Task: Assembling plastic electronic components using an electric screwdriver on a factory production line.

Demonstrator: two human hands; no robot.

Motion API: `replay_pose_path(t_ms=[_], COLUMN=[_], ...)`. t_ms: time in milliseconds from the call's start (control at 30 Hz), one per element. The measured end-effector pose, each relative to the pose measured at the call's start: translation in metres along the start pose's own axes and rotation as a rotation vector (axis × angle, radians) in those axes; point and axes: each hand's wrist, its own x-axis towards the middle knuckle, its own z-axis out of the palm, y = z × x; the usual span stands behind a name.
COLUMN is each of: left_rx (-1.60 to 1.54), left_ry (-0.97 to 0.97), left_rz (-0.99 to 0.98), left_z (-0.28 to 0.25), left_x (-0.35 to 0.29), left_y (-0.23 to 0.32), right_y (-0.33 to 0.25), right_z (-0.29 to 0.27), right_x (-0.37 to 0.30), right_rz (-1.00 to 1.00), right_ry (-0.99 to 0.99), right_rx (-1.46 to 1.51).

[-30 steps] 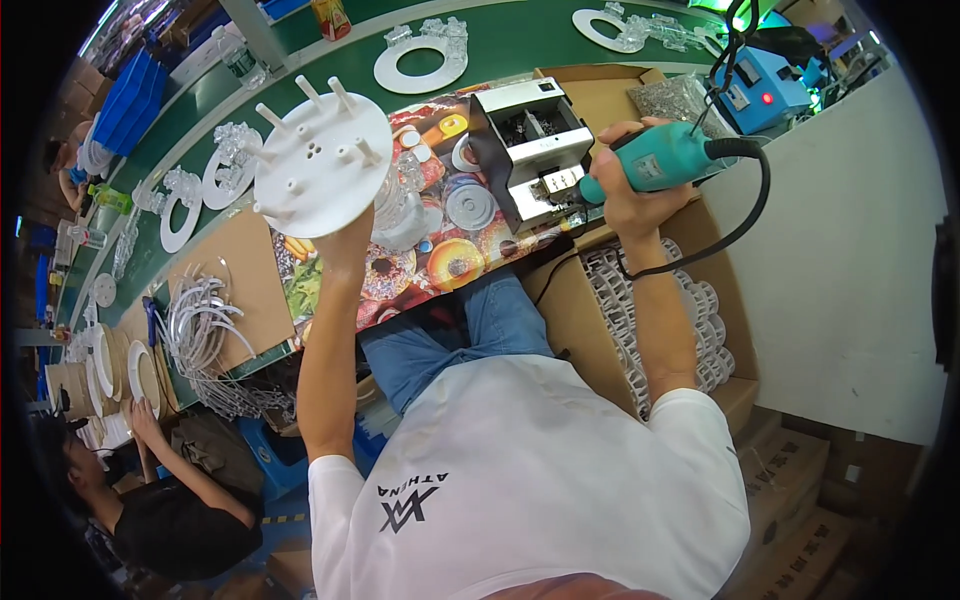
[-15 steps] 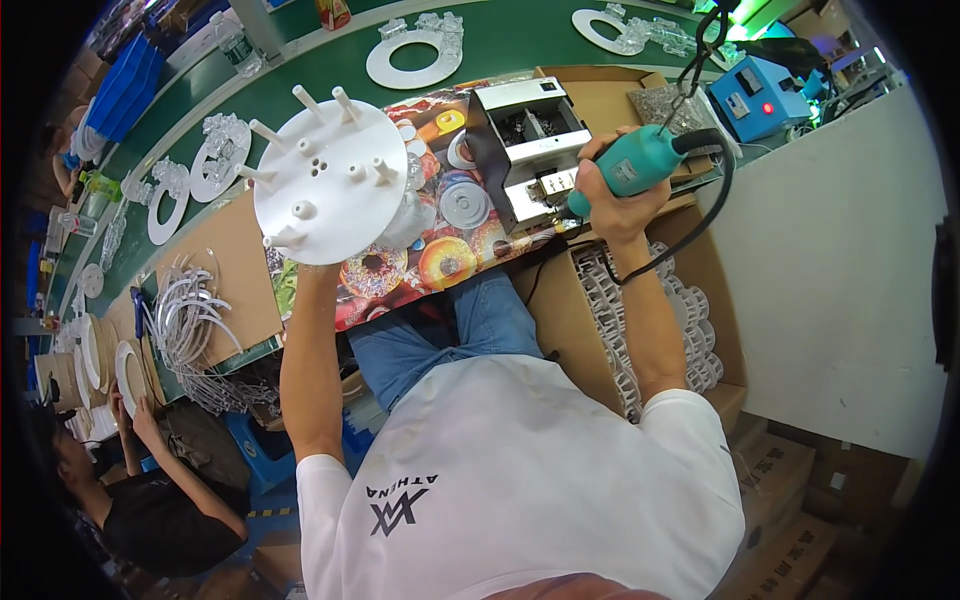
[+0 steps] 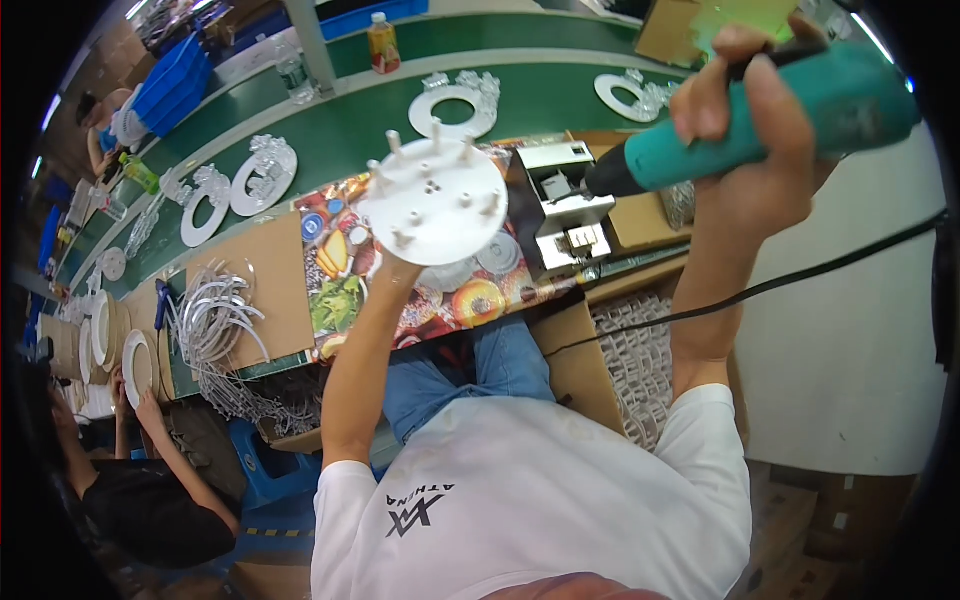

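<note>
A white disc with several upright posts sits on my left hand, held up over the colourful patterned mat. The disc hides most of that hand's fingers. Raised on the right, my right hand is wrapped round a green electric screwdriver. The tool lies nearly level, its dark nose toward the left, overlapping the small metal box with an open top. Whether nose and box touch I cannot tell. A black cable crosses the view below the right hand.
White rings with clear plastic-wrapped parts lie along the green bench. Loose white tubes rest on cardboard at left. A carton of white parts stands by my right side. At far left, a co-worker holds a round white piece.
My right hand has lifted the screwdriver up and right, turning it level. The disc in my left hand has shifted right and looks smaller. The view has tilted.
</note>
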Motion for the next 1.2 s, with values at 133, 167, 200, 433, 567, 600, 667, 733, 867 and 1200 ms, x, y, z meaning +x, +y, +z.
replay_pose_path(t_ms=[133,167,200,433,567,600,667,733,867,1200], left_rx=[0.191,-0.217,-0.627,0.561,-0.671,-0.650,-0.629,-0.629,-0.651,-0.230], left_ry=[0.077,0.055,0.025,-0.035,-0.019,-0.014,-0.010,-0.052,0.056,0.320], left_rz=[-0.027,-0.158,-0.288,-0.074,-0.287,-0.287,-0.290,-0.267,-0.347,-0.518], left_z=[0.001,0.005,0.008,0.010,0.000,-0.002,-0.002,0.000,-0.005,0.032], left_x=[0.000,0.003,0.005,0.004,0.007,0.007,0.006,0.006,0.003,0.014], left_y=[-0.001,0.008,0.014,0.011,0.007,0.006,0.005,0.005,0.007,0.041], right_y=[-0.008,-0.005,-0.001,0.022,0.035,0.037,0.040,0.056,0.050,0.056], right_z=[0.056,0.064,0.073,0.089,0.089,0.089,0.091,0.089,0.097,0.103], right_x=[0.045,0.053,0.059,0.068,0.067,0.066,0.064,0.066,0.062,0.063], right_rz=[0.016,0.010,0.100,0.150,0.144,0.146,0.127,0.016,0.072,-0.174], right_ry=[0.276,0.264,0.194,-0.046,-0.161,-0.161,-0.151,-0.212,-0.144,-0.290], right_rx=[-0.070,-0.053,0.002,0.021,-0.010,-0.010,0.024,0.161,0.060,0.103])
